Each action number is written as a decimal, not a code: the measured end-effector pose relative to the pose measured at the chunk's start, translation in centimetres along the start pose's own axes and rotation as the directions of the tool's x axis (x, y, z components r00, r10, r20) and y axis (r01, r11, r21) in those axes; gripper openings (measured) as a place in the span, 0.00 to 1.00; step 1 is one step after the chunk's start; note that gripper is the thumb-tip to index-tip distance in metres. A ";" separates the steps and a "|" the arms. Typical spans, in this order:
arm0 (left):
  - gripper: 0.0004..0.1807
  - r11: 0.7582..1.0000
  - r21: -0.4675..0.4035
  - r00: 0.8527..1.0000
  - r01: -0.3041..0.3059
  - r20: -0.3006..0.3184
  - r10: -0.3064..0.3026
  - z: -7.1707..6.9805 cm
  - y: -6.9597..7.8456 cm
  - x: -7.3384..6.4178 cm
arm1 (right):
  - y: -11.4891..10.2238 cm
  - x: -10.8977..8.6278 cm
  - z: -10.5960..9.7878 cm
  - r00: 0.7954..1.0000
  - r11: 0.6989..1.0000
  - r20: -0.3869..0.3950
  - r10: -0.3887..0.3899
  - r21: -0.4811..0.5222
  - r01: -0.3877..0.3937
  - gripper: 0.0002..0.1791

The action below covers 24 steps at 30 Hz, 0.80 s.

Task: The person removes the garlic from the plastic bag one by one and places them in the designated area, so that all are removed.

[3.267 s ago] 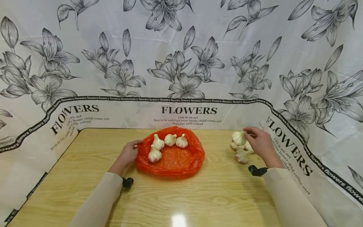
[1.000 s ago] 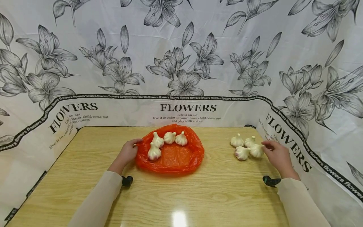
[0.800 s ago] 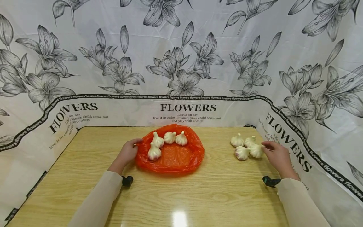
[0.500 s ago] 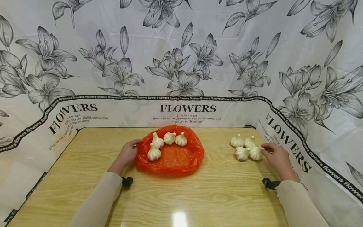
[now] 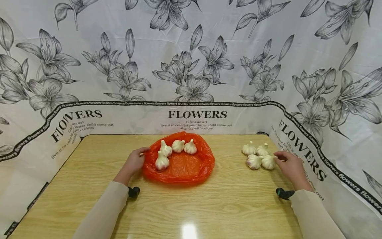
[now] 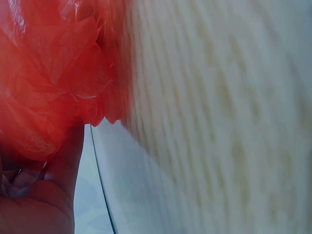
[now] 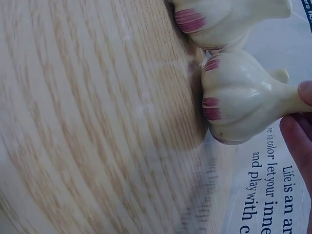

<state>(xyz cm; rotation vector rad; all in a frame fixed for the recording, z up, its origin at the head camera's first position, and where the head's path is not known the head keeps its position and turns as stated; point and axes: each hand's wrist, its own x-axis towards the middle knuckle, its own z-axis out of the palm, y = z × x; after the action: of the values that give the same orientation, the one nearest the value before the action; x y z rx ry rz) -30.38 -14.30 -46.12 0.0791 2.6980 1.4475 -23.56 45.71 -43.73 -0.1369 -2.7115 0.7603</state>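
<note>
My left hand (image 5: pixel 135 161) pinches the left rim of a crumpled red plastic bag (image 5: pixel 185 172), its thumb and fingers partly behind the film in the left wrist view. Several white garlic bulbs (image 5: pixel 162 161) sit inside the opened bag, along its left and back. On the right of the table a second group of garlic bulbs stands close together. My right hand (image 5: pixel 291 167) pinches the stem of the front right garlic bulb (image 7: pixel 241 97), which stays low at the tabletop. Purple streaks mark its base, and another bulb (image 7: pixel 209 19) stands against it.
The light wooden table (image 5: pixel 191 205) reaches back to a white flower-printed cloth (image 5: pixel 197 66), which also hangs along the left and right sides. Dark wrist cameras (image 5: pixel 134 192) sit on both wrists near the beige sleeves (image 5: pixel 102 209).
Over three seconds ago my right hand held a garlic bulb over the right group; now those bulbs stand side by side, and it has shifted right and nearer. The left hand stays put.
</note>
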 end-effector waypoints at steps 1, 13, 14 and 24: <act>0.25 1.000 0.003 1.000 -0.002 0.000 0.002 0.0 0.0 0.0 | 0.0 0.0 0.0 1.000 1.000 -0.003 -0.002 -0.001 0.002 0.20; 0.25 1.000 -0.004 1.000 -0.011 0.001 0.011 -0.1 0.2 -0.1 | -1.2 -0.3 -1.0 1.000 1.000 -0.015 0.007 -0.001 -0.007 0.21; 0.25 1.000 -0.002 1.000 -0.010 0.001 0.010 -0.1 0.3 -0.2 | -1.4 -0.2 -1.1 1.000 1.000 -0.016 0.002 -0.005 -0.002 0.22; 0.25 1.000 0.008 1.000 -0.027 -0.006 0.028 -0.1 0.3 -0.3 | -3.7 0.4 -1.4 0.998 0.998 -0.014 -0.068 0.002 0.068 0.20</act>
<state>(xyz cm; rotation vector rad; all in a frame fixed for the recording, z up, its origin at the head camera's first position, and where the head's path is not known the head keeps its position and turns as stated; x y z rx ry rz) -30.09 -14.26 -45.83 0.1131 2.7180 1.4468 -23.46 43.31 -40.56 -0.0492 -2.6874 0.7410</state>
